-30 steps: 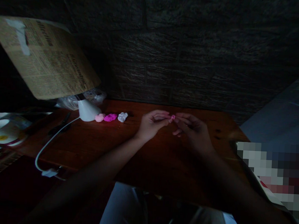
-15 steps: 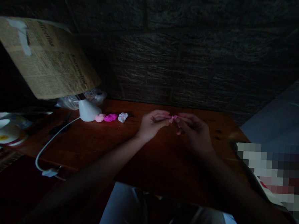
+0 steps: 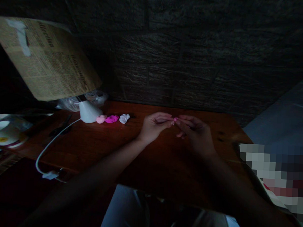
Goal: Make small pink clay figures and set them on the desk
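Over the table (image 3: 89, 145), I've got left hand (image 3: 154, 126) and right hand (image 3: 198, 131) both pinching a tiny pink bit (image 3: 175, 119); off left, pale lump (image 3: 100, 119), magenta lump (image 3: 112, 119) and white lump (image 3: 124, 118) line up beside the lamp (image 3: 88, 112).

head view | from the wearer's head | faces forward and down | tabletop (image 3: 164, 158) near | wall (image 3: 164, 60) beyond

The view is very dim and perhaps slightly blurred, the wall (image 3: 164, 53) near black, blocky pixels (image 3: 277, 181) at right.
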A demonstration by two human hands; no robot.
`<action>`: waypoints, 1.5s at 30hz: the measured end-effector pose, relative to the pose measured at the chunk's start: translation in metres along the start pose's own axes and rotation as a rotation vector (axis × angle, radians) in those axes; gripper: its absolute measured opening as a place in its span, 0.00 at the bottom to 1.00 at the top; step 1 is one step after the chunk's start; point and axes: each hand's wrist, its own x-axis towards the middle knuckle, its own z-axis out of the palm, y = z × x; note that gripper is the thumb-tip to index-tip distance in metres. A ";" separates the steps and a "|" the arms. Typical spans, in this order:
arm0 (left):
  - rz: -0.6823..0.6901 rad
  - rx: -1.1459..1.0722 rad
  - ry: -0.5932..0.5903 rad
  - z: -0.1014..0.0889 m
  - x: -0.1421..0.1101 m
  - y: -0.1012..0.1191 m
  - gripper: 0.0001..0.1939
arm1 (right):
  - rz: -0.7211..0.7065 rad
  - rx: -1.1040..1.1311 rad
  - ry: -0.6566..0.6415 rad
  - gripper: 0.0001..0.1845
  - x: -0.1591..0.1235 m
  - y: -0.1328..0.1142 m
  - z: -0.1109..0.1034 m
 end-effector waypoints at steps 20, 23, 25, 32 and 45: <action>0.043 0.021 -0.045 -0.001 0.000 0.000 0.14 | -0.064 -0.055 -0.012 0.21 0.002 0.001 -0.003; 0.051 0.014 -0.037 -0.001 0.000 0.000 0.13 | -0.085 -0.073 -0.023 0.19 0.002 0.002 -0.003; 0.057 0.021 -0.030 -0.001 0.001 0.000 0.12 | -0.095 -0.085 -0.033 0.17 0.002 0.003 -0.004; 0.062 0.057 -0.023 -0.001 0.000 -0.001 0.11 | -0.107 -0.099 -0.053 0.17 0.002 0.003 -0.005; 0.032 0.073 -0.037 -0.001 -0.002 0.005 0.12 | -0.186 -0.171 -0.062 0.18 -0.002 0.003 -0.001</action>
